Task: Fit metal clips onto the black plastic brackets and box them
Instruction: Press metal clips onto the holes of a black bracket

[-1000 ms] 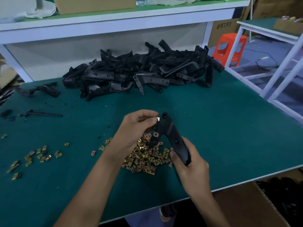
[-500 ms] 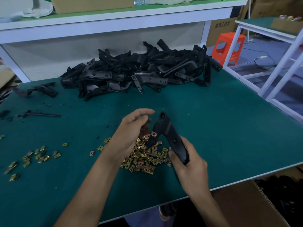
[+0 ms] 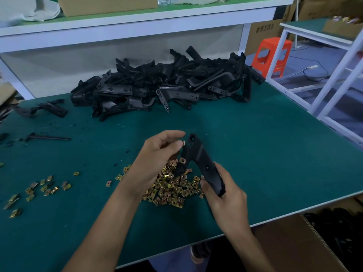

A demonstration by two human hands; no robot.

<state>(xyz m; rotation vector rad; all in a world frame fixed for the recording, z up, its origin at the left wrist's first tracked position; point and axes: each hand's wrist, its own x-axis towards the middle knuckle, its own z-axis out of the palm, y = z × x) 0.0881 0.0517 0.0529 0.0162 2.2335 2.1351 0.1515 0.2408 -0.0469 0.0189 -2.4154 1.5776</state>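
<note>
Bracket point(image 3: 200, 160): one, black, held tilted over the table point(image 3: 275, 154), just above the pile point(image 3: 170, 189) of loose brass clips. Right hand point(image 3: 225, 195): fingers curled round the bracket's lower end, thumb against its near edge. Left hand point(image 3: 157, 160): thumb and forefinger closed on a single clip point(image 3: 183, 143), which sits at the left edge of the bracket's upper end, touching or almost touching; whether it is started on the edge cannot be told. Seated clip point(image 3: 182, 160): one, apparently already on the lower side tab. Heap point(image 3: 167, 85) of unfitted brackets: at the far edge, well apart. Box point(image 3: 294, 242): cardboard, below the table's near right corner. Strays point(image 3: 39, 187): loose clips scattered far left. Risks, judged: the clip is small and pinched only at the tips, so a skewed push is likely to spring it out into the pile or off the table; if its hole misses the bracket's hole it will sit crooked and need prising off; the right hand grips far from the work, so the upper end may twist away under pressure; a sharp clip edge may nick the thumb; boxing before the upper clip is home would pass a faulty piece.
</note>
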